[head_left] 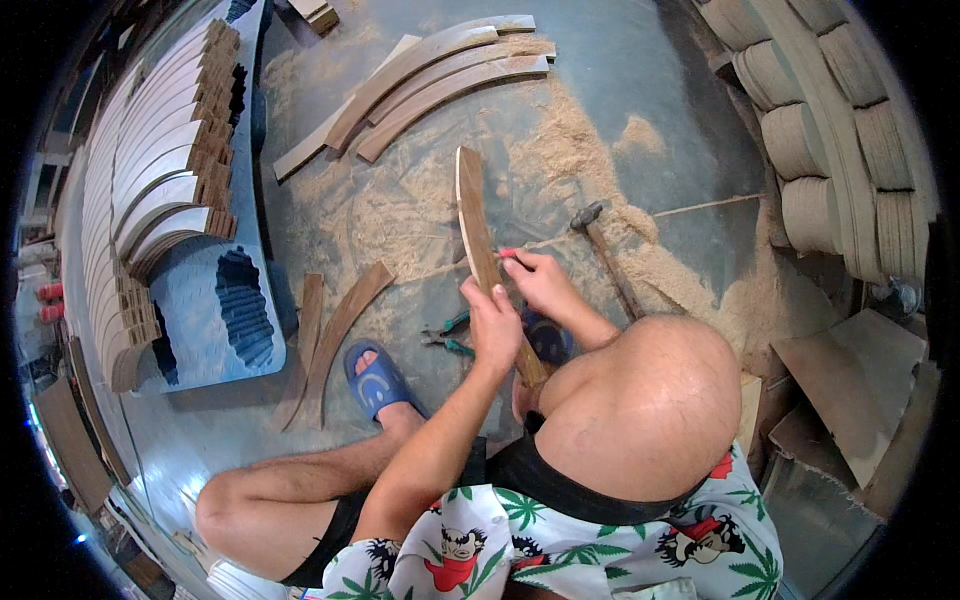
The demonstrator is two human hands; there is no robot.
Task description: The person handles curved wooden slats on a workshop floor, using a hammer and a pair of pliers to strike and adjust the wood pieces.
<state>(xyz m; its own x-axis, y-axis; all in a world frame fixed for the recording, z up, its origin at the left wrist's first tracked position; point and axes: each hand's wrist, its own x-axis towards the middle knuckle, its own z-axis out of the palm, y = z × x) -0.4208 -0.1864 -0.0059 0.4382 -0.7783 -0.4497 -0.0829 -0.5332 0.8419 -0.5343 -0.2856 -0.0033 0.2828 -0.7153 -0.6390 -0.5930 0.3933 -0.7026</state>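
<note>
My left hand point(494, 322) is closed round a curved wooden strip point(473, 212), brown on its broad face with a pale edge. The strip stands tilted, its lower end down by my foot and its upper end pointing away from me. Close beside it, my right hand point(543, 284) pinches a small red tool point(508, 253) against the strip's right side. Most of that tool is hidden, so its kind does not show. Pliers with green handles point(452, 334) lie on the floor just left of my left hand. To the right of my right hand rests a hammer point(606, 252) with a wooden handle.
Several curved wooden strips point(440, 75) lie at the far side, two more point(338, 330) at the left. A blue pallet point(190, 340) carries stacked curved pieces point(165, 195). Sawdust point(575, 150) covers much of the floor point(690, 240). Stacked boards point(800, 140) line the right.
</note>
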